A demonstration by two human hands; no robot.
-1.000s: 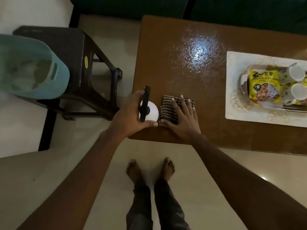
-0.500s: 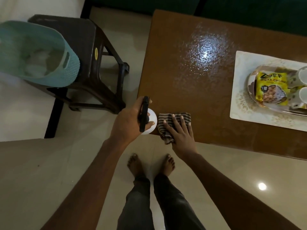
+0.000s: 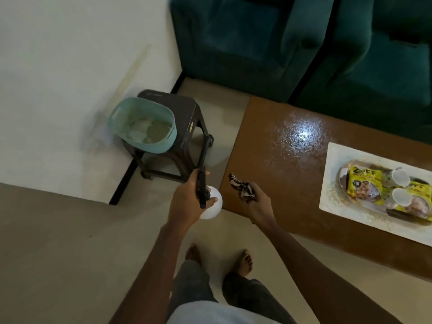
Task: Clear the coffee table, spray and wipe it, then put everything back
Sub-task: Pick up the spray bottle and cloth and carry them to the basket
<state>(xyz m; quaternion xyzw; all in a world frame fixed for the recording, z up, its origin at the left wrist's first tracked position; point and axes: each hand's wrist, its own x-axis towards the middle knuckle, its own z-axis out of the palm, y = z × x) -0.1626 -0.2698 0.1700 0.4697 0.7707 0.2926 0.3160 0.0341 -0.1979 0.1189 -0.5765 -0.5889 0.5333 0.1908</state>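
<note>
My left hand (image 3: 187, 202) grips a white spray bottle (image 3: 211, 205) with a black trigger head, held just off the left end of the brown coffee table (image 3: 268, 164). My right hand (image 3: 257, 202) holds a bunched striped cloth (image 3: 242, 188) lifted over the table's near-left corner. On the right of the table lies a white tray (image 3: 332, 183) with yellow snack packets (image 3: 363, 188) and two white cups (image 3: 401, 177).
A dark plastic stool (image 3: 187, 127) stands left of the table with a teal basket (image 3: 142, 126) on it. A green sofa (image 3: 304, 43) runs behind the table. My bare feet (image 3: 243, 263) stand on the tiled floor.
The cloth went from flat under my right hand to bunched and lifted off the table. I stepped back and the view rose; the bottle moved away from the table edge.
</note>
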